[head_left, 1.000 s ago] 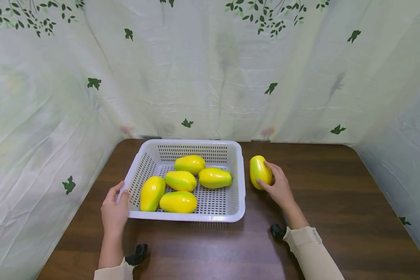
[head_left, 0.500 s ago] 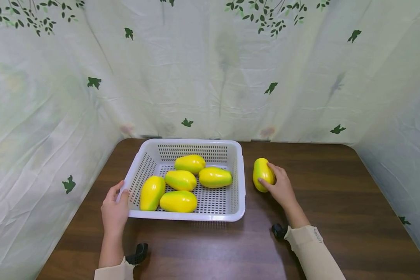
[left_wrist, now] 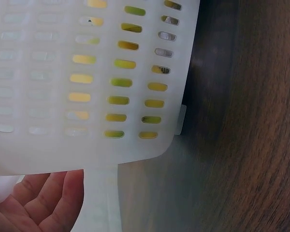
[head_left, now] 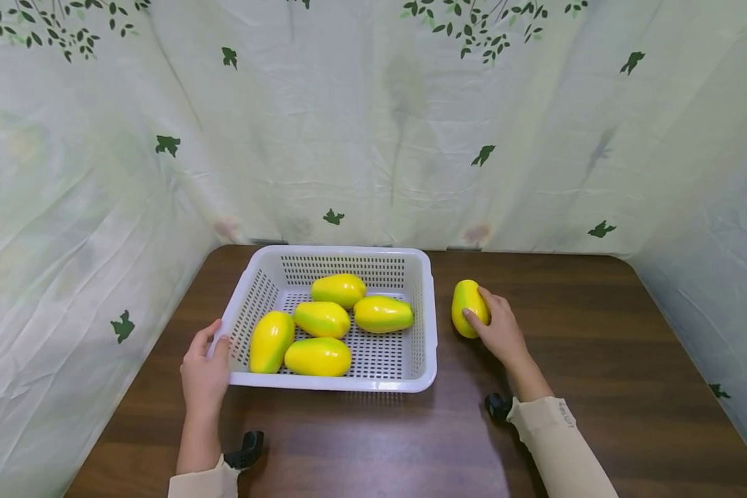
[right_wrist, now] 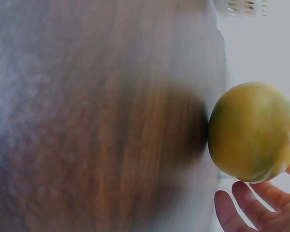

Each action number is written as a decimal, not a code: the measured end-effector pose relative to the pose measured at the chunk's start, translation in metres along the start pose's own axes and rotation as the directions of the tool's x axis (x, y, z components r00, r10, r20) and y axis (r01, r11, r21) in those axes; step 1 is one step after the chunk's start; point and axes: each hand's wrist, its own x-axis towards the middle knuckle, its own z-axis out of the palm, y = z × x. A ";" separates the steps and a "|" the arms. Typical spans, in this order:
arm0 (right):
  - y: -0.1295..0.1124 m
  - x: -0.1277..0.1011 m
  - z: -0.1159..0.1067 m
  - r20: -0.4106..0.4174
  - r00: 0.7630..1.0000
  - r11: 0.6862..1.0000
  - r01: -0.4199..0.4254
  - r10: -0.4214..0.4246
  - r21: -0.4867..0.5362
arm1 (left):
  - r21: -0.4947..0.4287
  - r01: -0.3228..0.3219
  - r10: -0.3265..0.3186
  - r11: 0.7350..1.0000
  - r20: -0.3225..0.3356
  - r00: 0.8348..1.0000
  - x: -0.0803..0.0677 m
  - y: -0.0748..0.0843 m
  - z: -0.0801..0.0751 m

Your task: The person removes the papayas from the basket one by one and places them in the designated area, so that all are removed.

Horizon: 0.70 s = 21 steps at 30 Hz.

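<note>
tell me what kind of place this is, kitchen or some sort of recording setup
Probably a staged recording booth, not a kitchen: leaf-printed fabric backdrop encloses a bare wooden table, which bears only a white basket of glossy, near-identical yellow-green fruits.

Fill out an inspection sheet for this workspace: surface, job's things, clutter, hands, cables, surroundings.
Surface: dark brown wooden table, bare wood round the basket.
Job's things: white perforated basket holding five yellow-green fruits; a sixth fruit lies on the table just right of the basket.
Clutter: nothing seen.
Hands: left hand grips the basket's near left corner, thumb on the rim; right hand holds the sixth fruit from its right side, fingers curled on it.
Cables: nothing seen; a small black wrist mount shows at each sleeve.
Surroundings: pale cloth backdrop printed with green leaves, hung on three sides.
</note>
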 end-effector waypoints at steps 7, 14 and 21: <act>0.001 0.001 0.001 0.004 1.000 1.000 -0.005 0.005 -0.002 | -0.013 0.002 -0.002 1.000 -0.013 1.000 0.002 -0.005 0.004; -0.001 -0.001 0.000 0.001 1.000 1.000 0.009 -0.009 -0.005 | -0.016 0.005 -0.005 1.000 -0.006 1.000 0.002 -0.005 0.003; -0.005 -0.002 -0.004 -0.028 0.998 0.999 0.048 -0.049 -0.023 | -0.027 0.010 -0.011 1.000 -0.012 1.000 0.003 -0.007 0.003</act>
